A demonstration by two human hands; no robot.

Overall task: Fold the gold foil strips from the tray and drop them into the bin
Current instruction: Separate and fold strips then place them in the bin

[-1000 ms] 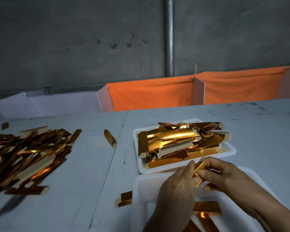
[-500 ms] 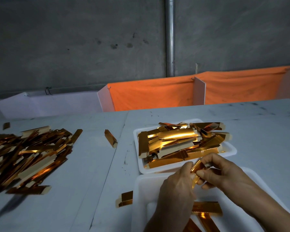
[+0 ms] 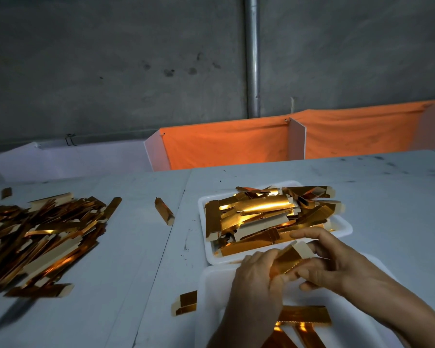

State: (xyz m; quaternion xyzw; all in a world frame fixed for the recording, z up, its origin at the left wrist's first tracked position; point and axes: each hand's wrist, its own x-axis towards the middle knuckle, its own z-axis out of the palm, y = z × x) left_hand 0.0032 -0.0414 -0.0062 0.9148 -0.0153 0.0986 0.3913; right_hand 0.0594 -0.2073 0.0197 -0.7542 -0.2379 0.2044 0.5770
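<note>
A white tray [image 3: 347, 226] heaped with gold foil strips [image 3: 261, 209] sits at centre right on the table. Just in front of it, my left hand [image 3: 254, 285] and my right hand [image 3: 337, 262] both pinch one gold foil strip [image 3: 288, 258], held slanted between them with its pale end flap turned up. Below my hands stands a white bin [image 3: 211, 280] with a few folded strips [image 3: 304, 316] lying inside it.
A large pile of gold strips [image 3: 35, 237] covers the table's left side. Single strips lie loose by the table seam [image 3: 164, 211] and beside the bin [image 3: 185, 302]. Orange cloth dividers [image 3: 224, 144] and a grey wall stand behind the table.
Both hands have shifted a little toward the tray while working the strip. The strip now lies flatter and more stretched out between them, with its pale end exposed.
</note>
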